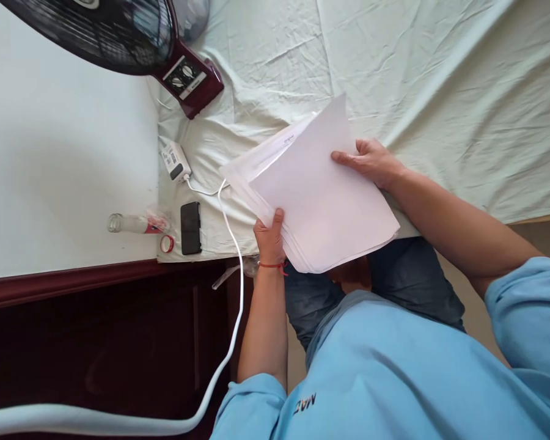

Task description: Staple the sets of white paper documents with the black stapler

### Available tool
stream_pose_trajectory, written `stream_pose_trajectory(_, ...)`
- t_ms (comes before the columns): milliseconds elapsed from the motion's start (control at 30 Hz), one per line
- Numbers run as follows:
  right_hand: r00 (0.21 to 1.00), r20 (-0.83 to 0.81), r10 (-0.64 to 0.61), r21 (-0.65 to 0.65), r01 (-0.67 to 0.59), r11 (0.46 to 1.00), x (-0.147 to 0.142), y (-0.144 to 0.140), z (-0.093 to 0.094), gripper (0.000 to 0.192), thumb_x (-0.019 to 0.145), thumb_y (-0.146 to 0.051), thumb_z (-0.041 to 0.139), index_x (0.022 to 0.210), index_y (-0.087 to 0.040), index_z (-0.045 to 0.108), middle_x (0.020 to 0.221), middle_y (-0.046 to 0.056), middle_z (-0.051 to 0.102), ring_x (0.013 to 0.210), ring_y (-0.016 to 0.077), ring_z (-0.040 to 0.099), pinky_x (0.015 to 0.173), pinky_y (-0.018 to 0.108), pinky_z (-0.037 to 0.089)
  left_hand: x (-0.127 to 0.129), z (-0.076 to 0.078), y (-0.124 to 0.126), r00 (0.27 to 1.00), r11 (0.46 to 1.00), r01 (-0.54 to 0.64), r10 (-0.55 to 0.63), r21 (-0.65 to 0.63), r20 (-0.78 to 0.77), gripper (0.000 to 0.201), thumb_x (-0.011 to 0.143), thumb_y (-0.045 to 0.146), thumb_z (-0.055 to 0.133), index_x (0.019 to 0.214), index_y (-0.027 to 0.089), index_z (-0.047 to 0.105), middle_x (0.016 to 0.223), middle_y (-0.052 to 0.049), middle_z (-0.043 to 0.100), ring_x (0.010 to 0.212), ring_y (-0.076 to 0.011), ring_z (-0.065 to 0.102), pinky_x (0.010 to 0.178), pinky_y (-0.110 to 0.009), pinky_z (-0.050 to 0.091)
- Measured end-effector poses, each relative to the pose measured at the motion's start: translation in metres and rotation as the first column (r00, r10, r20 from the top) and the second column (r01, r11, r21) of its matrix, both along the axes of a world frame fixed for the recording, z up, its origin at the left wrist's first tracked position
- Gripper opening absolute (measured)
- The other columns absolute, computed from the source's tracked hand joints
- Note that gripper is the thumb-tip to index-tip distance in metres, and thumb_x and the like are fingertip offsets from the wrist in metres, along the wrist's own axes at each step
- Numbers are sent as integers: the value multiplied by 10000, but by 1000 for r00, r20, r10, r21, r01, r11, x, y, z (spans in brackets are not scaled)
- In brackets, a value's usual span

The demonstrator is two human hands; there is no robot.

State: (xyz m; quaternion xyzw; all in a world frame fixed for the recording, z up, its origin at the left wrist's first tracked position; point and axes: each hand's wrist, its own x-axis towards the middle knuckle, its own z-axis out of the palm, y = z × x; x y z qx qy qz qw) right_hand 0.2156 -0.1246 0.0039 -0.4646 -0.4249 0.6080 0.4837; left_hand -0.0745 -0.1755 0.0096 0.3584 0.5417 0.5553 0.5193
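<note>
A stack of white paper sheets is held tilted above my lap and the near edge of the cloth-covered surface. My left hand is closed on its lower left edge, thumb on top and fingers hidden underneath. At the right edge, my right hand grips the stack with its thumb lying across the top sheet. The upper sheets are fanned away from the ones beneath at the left. On a lower sheet, the printed word "Original" shows near the top edge.
A dark red fan stands at the upper left. Nearby are a white power strip, a black phone, a glass bottle and a red-rimmed cap. A white cable runs down past my left arm. The pale cloth is wrinkled.
</note>
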Motion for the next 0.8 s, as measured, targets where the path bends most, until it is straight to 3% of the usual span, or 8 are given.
stream_pose_trajectory(267,991,-134,11,-28,-15,999,-5,-2,4,558,781,-700,960,1074,-272,756,975,58,844,946,304,825,867,474,726,16,3,5,952,979,198,-203,-47,-228,669,615,646,1056,999,139,847,1113,-155,886,1131,-328,851,1115,-485,681)
stream_pose_trajectory(400,979,-200,35,-41,-44,998,-9,-2,2,544,780,-718,950,1045,-281,764,964,49,843,944,300,821,849,455,715,7,-1,17,976,989,143,-145,-25,-160,625,746,646,987,1145,194,823,1265,-131,870,1301,-344,812,1180,-513,663)
stream_pose_trajectory(500,965,-261,33,-72,-54,996,-8,-1,7,599,796,-806,890,1063,-284,769,967,46,841,1017,301,823,903,442,703,-13,-8,35,989,994,101,-97,34,-114,624,850,687,885,1298,268,771,1454,-97,811,1520,-334,686,1264,-510,620)
stream_pose_trajectory(633,952,-295,77,-66,-100,993,-4,1,14,779,771,-964,780,1111,-264,747,984,90,844,1099,336,819,950,493,697,-32,-19,59,997,996,82,-82,24,-17,676,855,784,782,1267,249,764,1509,-124,779,1637,-354,565,1299,-537,588)
stream_pose_trajectory(700,945,-305,117,-24,-130,991,-3,0,14,793,747,-953,809,1140,-267,744,1051,105,854,1144,345,817,974,515,697,-29,-24,66,999,998,35,-36,49,15,736,818,830,770,1270,249,759,1509,-129,776,1654,-349,544,1296,-521,594)
stream_pose_trajectory(800,932,-299,204,69,-192,979,-7,-3,11,758,686,-792,967,1201,-277,757,1179,93,856,1195,331,809,1019,502,686,-10,-33,69,999,997,-34,32,69,39,884,811,861,749,1433,237,678,1643,-140,679,1639,-325,565,1293,-474,600)
